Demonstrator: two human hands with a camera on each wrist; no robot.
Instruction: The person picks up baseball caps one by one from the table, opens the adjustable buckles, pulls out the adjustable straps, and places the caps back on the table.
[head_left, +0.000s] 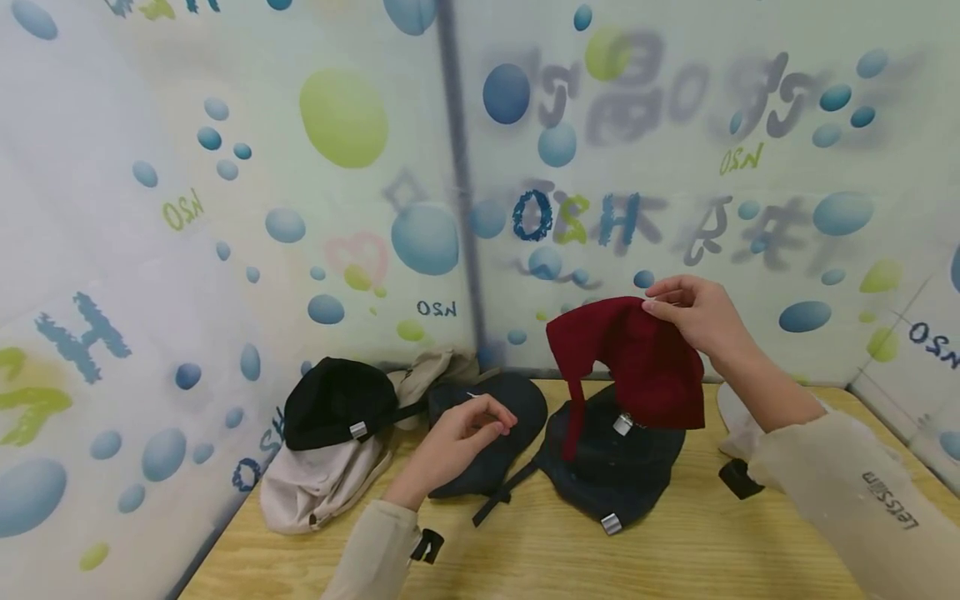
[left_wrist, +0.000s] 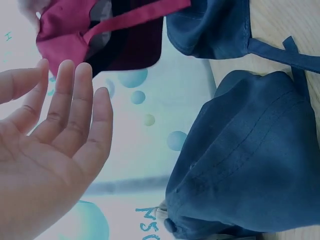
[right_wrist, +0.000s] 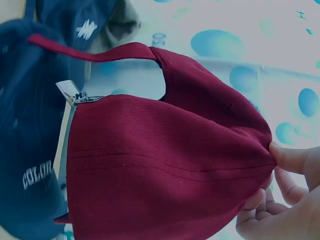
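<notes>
My right hand [head_left: 693,312] pinches a dark red baseball cap [head_left: 637,350] by its crown and holds it up over the table. The cap's back strap hangs loose, and a metal buckle [right_wrist: 75,95] shows at the strap opening in the right wrist view. Below it lies a navy cap [head_left: 615,467] with a metal buckle and white lettering. My left hand [head_left: 465,437] hovers in front of another navy cap [head_left: 517,417], its fingers loosely bent with nothing between them. In the left wrist view the palm faces up, near the red cap.
At the left a black cap [head_left: 333,400] sits on a pale beige cap [head_left: 322,483], with a khaki cap [head_left: 442,367] behind. Part of a whitish cap [head_left: 738,421] shows beyond the right forearm. A bubble-patterned curtain [head_left: 360,250] bounds the wooden table [head_left: 540,558].
</notes>
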